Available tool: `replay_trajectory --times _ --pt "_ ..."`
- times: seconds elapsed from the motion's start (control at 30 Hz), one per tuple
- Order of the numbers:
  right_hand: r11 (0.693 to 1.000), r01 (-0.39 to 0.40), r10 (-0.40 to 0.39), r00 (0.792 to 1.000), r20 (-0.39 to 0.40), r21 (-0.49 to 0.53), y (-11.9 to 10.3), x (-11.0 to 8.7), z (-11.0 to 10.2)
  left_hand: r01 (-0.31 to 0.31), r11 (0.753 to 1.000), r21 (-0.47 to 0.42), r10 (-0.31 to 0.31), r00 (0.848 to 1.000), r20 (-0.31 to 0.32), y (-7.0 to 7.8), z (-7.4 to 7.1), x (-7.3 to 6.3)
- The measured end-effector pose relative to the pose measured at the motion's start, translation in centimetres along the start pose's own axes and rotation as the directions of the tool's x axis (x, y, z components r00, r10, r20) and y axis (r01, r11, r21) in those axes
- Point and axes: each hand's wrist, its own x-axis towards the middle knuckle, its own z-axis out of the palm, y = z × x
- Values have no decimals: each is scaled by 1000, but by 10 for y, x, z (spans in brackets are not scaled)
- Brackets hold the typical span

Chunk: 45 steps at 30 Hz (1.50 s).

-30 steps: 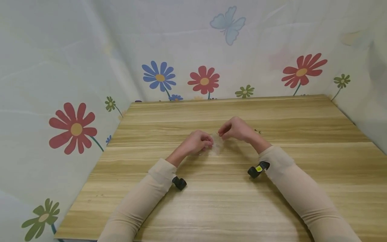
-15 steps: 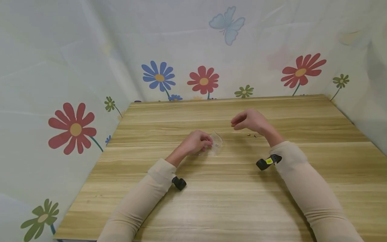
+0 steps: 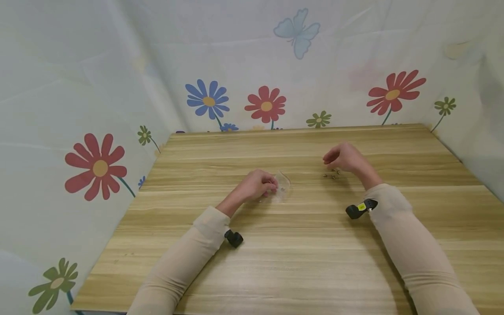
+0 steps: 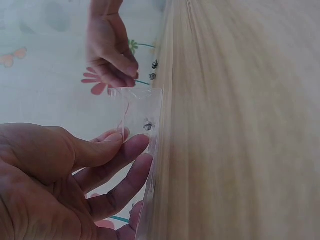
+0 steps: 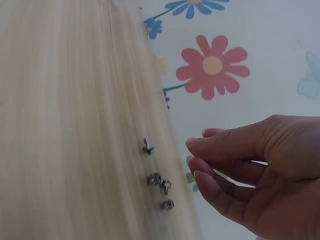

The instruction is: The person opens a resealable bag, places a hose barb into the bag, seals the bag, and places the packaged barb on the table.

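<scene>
My left hand (image 3: 257, 186) pinches a small clear plastic bag (image 3: 284, 180) between thumb and fingers, low over the wooden table. Through the plastic, a small metal screw (image 4: 148, 125) shows in the left wrist view. To the right, my right hand (image 3: 346, 158) hovers just above and behind several loose screws (image 3: 333, 177) on the table. Its fingers (image 5: 225, 145) are loosely bent, thumb and fingertips near each other, and I see nothing between them. In the right wrist view the loose screws (image 5: 154, 179) lie close together, apart from the hand.
The wood-grain table (image 3: 275, 253) reaches back to a white cloth backdrop (image 3: 228, 48) printed with flowers and a butterfly. The same cloth hangs along the left side. Each sleeved wrist carries a small black camera (image 3: 234, 239).
My right hand has moved away from the bag, rightward to above the loose screws, which now show more fully. The left hand and the bag have stayed in place.
</scene>
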Motion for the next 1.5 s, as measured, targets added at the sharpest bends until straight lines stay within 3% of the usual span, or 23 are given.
replay_trajectory --times 0.37,0.87,1.27,1.5 --pt "991 -125 124 992 -12 -53 22 -2 -8 -9 1000 14 8 1000 3 -1 0 0" --pt "989 -134 133 991 -26 -62 34 -2 -10 -7 1000 -4 7 1000 -5 -1 1 0" --pt "979 -190 189 982 17 79 42 -5 -15 3 1000 -10 -3 1000 7 0 0 0" --pt "977 -146 140 989 49 158 20 -6 -11 13 1000 -17 -13 1000 10 0 0 0"
